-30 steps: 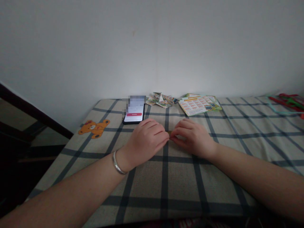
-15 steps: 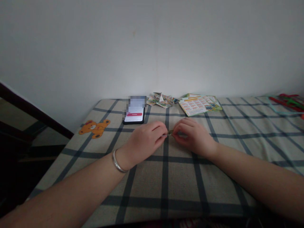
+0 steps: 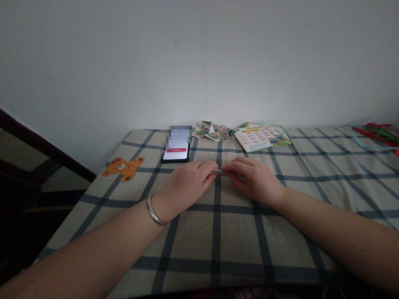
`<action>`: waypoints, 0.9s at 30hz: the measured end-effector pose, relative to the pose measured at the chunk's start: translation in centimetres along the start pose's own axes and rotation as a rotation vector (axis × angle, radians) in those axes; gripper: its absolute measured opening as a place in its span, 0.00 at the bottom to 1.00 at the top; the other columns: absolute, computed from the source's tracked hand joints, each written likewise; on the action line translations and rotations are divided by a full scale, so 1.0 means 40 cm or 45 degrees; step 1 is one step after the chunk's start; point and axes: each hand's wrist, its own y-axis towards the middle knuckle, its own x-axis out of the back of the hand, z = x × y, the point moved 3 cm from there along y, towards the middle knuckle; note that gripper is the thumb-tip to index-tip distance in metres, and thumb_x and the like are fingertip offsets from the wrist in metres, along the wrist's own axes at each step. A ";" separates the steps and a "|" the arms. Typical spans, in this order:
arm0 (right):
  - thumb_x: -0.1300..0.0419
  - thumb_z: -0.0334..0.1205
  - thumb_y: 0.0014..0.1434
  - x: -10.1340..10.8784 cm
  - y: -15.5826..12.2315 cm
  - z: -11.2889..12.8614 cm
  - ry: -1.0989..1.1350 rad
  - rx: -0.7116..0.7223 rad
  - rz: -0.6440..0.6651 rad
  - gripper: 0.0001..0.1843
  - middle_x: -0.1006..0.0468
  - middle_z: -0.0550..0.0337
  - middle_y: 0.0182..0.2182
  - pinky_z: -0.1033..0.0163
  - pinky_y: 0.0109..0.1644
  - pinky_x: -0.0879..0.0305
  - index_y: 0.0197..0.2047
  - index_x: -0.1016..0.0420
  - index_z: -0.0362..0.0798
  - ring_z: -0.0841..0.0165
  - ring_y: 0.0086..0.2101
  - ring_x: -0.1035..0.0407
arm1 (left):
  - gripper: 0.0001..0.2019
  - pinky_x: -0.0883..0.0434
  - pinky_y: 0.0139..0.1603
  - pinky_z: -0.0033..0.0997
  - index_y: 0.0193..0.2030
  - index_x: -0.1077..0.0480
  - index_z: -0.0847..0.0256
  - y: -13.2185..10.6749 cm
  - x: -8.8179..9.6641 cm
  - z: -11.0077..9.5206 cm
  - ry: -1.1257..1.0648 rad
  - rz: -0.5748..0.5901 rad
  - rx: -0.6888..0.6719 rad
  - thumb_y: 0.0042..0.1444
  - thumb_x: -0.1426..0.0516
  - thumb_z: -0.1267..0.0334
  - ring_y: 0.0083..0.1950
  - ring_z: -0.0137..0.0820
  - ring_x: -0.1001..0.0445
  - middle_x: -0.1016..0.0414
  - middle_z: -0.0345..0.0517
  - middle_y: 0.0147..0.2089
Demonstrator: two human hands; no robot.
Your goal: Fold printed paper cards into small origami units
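Observation:
Between my fingertips, just above the checked tablecloth point(image 3: 199, 245), is a small folded piece of paper point(image 3: 218, 171); most of it is hidden by my fingers. My left hand point(image 3: 188, 182), with a silver bangle at the wrist, pinches its left end. My right hand point(image 3: 252, 178) pinches the right end, thumb and fingers pressed together. Beyond my hands lie a pile of folded paper pieces point(image 3: 212, 131) and a stack of printed sheets point(image 3: 255, 139), both near the wall.
A phone point(image 3: 176, 149) with a lit screen lies behind my left hand. Left of it is a flat orange teddy bear figure point(image 3: 124, 168). Red and green items point(image 3: 378, 133) lie at the far right. A pale wall point(image 3: 205, 62) bounds the table's back edge.
My fingertips have shifted slightly on the small paper piece, and it now shows a pale face between them. Phone, paper pile and printed sheets stay where they were.

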 end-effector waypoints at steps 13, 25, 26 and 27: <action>0.47 0.32 0.62 -0.002 0.006 -0.036 -0.077 -0.314 0.000 0.07 0.27 0.57 0.35 0.62 0.38 0.39 0.38 0.28 0.47 0.66 0.35 0.32 | 0.15 0.33 0.30 0.28 0.55 0.35 0.56 0.002 0.013 0.001 0.094 0.050 0.174 0.60 0.45 0.67 0.33 0.31 0.24 0.23 0.41 0.37; 0.41 0.31 0.55 0.004 0.004 -0.038 -0.015 -0.287 -0.175 0.07 0.30 0.56 0.37 0.63 0.35 0.36 0.38 0.32 0.47 0.68 0.33 0.34 | 0.20 0.34 0.31 0.27 0.58 0.39 0.57 -0.004 0.012 -0.003 0.091 -0.059 0.083 0.58 0.46 0.70 0.31 0.29 0.26 0.23 0.40 0.38; 0.42 0.30 0.55 0.004 0.004 -0.034 -0.002 -0.237 -0.167 0.06 0.29 0.56 0.37 0.64 0.36 0.36 0.37 0.32 0.47 0.68 0.34 0.33 | 0.20 0.33 0.31 0.27 0.57 0.39 0.58 -0.004 0.012 -0.002 0.069 -0.083 0.101 0.58 0.46 0.70 0.31 0.29 0.25 0.23 0.40 0.37; 0.42 0.30 0.55 0.002 0.004 -0.029 0.013 -0.184 -0.132 0.06 0.29 0.56 0.38 0.64 0.37 0.35 0.37 0.31 0.47 0.67 0.35 0.32 | 0.19 0.33 0.31 0.26 0.56 0.39 0.58 -0.004 0.012 0.000 0.042 -0.106 0.110 0.57 0.46 0.70 0.32 0.28 0.25 0.24 0.39 0.36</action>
